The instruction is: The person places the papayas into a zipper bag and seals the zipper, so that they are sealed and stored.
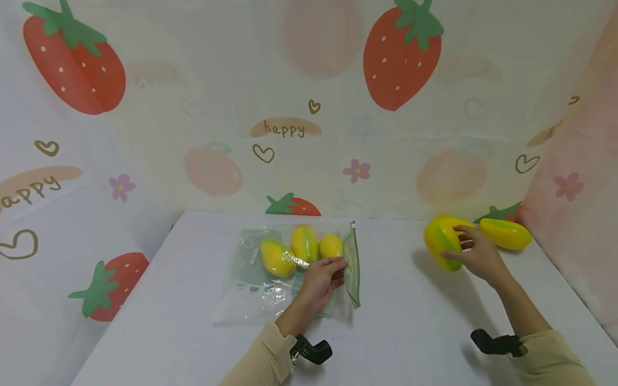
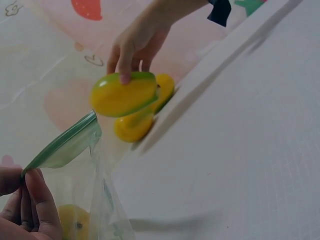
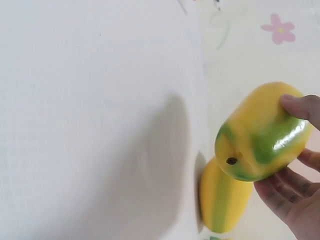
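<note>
My left hand point(image 1: 321, 281) pinches the green-edged mouth of a clear zip bag point(image 1: 270, 300) that lies on the table. Inside the bag are three yellow mangoes point(image 1: 277, 258). In the left wrist view, thumb and fingers grip the green zip strip point(image 2: 62, 142), and the bag's mouth stands partly raised. Over the table at the right, my right hand point(image 1: 478, 254) holds a yellow-green mango point(image 3: 267, 135), fingers on one side and thumb on the other. Close behind it on the table are two more mangoes, one lying to the right point(image 1: 506, 234) and one partly hidden point(image 2: 134, 127).
A white table point(image 1: 396, 332) carries everything. Behind and beside it hang pale cloths point(image 1: 386, 134) printed with strawberries, hearts and flowers. Each wrist wears a black camera mount, one on the left point(image 1: 311, 351) and one on the right point(image 1: 497, 343).
</note>
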{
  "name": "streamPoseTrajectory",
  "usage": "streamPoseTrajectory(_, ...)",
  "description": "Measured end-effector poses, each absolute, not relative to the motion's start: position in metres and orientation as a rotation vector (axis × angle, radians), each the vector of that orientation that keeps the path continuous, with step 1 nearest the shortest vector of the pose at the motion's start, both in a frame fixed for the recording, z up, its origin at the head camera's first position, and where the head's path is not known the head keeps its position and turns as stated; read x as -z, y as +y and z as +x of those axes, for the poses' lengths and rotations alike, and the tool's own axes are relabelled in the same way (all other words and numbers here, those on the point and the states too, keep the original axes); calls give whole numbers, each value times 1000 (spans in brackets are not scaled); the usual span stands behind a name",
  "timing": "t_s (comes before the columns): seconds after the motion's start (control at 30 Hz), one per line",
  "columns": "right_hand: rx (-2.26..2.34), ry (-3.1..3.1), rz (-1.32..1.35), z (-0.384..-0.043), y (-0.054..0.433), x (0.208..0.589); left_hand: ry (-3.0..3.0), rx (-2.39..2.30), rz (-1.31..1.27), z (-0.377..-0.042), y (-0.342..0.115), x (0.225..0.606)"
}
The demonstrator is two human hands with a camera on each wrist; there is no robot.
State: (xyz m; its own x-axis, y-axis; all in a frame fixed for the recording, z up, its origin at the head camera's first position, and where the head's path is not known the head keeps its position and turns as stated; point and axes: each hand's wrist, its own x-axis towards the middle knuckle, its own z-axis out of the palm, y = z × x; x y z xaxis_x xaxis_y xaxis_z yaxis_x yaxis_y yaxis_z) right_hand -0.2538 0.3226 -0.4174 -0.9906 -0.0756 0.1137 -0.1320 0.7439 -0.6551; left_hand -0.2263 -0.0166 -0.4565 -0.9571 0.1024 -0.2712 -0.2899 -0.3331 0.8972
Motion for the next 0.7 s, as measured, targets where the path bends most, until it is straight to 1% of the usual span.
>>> streamPoseTrajectory(0.27,-1146,-2905,134,-259,306,411,1653,-2369,-243,-228,-16,459)
streamPoseTrajectory(0.7,-1183,-2855,251,-267,284,412,1642,-2381,-239,-227,-16,458)
